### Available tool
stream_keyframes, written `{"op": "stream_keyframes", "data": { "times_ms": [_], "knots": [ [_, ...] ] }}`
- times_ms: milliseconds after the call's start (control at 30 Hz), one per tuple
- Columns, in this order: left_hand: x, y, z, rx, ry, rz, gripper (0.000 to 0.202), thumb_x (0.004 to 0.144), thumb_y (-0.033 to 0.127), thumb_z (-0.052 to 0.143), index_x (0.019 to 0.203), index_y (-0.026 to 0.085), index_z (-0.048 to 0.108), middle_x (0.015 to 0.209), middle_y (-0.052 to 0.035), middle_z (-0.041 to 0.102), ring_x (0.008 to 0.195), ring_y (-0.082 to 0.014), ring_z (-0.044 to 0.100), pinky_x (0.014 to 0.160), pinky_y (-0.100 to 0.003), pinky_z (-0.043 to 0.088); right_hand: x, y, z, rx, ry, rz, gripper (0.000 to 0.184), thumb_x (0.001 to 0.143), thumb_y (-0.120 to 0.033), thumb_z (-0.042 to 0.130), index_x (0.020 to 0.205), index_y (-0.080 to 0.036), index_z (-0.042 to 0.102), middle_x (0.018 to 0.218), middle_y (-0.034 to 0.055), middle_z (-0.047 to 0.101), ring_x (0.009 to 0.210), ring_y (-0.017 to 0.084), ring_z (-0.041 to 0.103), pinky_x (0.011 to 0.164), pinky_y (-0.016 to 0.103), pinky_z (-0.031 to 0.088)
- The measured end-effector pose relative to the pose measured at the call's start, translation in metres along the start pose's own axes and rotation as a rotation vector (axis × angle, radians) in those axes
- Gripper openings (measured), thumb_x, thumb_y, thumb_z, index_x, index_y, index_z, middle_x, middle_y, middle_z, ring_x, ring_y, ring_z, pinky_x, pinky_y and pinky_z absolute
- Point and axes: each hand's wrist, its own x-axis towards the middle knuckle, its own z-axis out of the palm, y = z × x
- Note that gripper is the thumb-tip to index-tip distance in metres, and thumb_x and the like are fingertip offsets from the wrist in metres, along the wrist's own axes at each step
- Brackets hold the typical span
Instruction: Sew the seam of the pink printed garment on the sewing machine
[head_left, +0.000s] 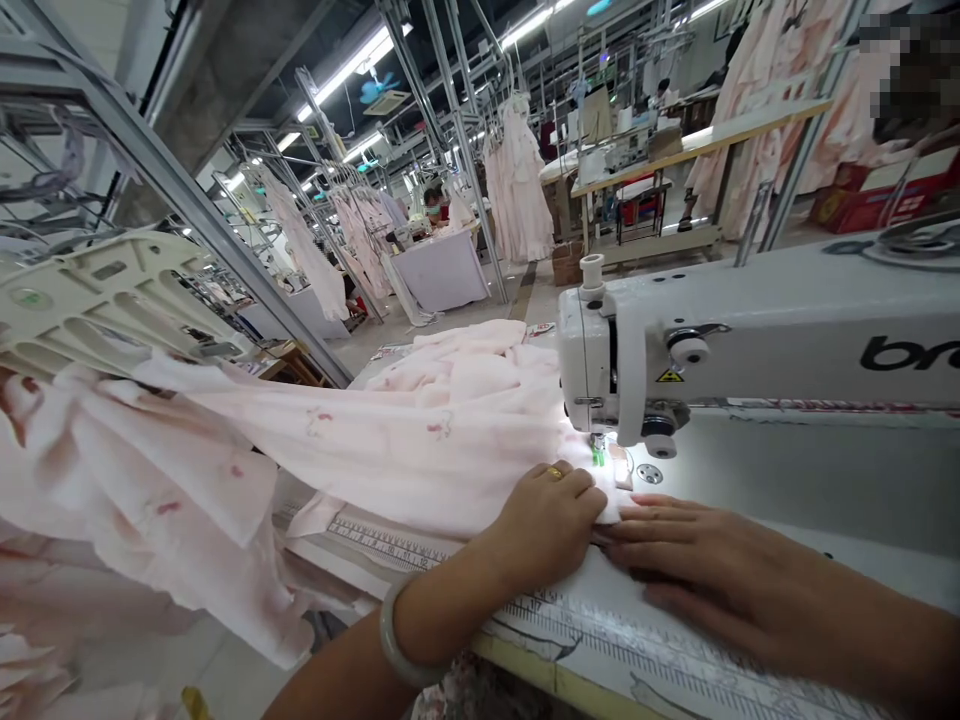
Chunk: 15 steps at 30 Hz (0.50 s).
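Observation:
Pale pink fabric [405, 440] with small embroidered motifs is spread over the sewing table and runs under the needle area of a white sewing machine [787, 330]. My left hand [551, 515], with a ring and a bangle, is closed on the fabric's edge just in front of the lit presser foot [598, 450]. Close beside it, my right hand [697, 555] lies flat with fingers stretched out, the fingertips touching the fabric's corner. A small green piece shows at the foot. The needle tip is too small to make out.
A printed measuring scale [397, 545] runs along the table's front edge. On the left, more pink fabric hangs over a cream plastic rack [112, 290]. Metal posts, hanging pink garments [517, 180] and other worktables stand behind. A person [435, 205] sits in the distance.

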Motion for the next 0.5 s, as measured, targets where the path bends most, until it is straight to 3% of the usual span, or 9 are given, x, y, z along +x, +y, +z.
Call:
{"op": "stream_keyframes", "data": {
  "times_ms": [167, 500],
  "knots": [
    [-0.005, -0.001, 0.001, -0.027, 0.011, 0.003, 0.007, 0.1, 0.014, 0.061, 0.103, 0.017, 0.067, 0.113, -0.0091, 0.072, 0.104, -0.0257, 0.067, 0.091, -0.041, 0.057, -0.004, 0.019, -0.006, 0.133, -0.089, 0.12, 0.036, 0.118, -0.033, 0.044, 0.11, -0.025, 0.079, 0.097, 0.0081, 0.075, 0.089, 0.024, 0.072, 0.074, 0.037, 0.059],
    [-0.014, -0.003, -0.001, 0.018, 0.141, 0.124, 0.011, 0.103, 0.018, 0.059, 0.097, 0.02, 0.067, 0.092, -0.0038, 0.068, 0.087, -0.0211, 0.064, 0.082, -0.037, 0.049, 0.0, 0.009, 0.002, 0.162, -0.141, 0.105, 0.035, 0.121, -0.035, 0.045, 0.112, -0.026, 0.078, 0.088, 0.004, 0.065, 0.083, 0.022, 0.063, 0.069, 0.037, 0.045]
  ]
}}
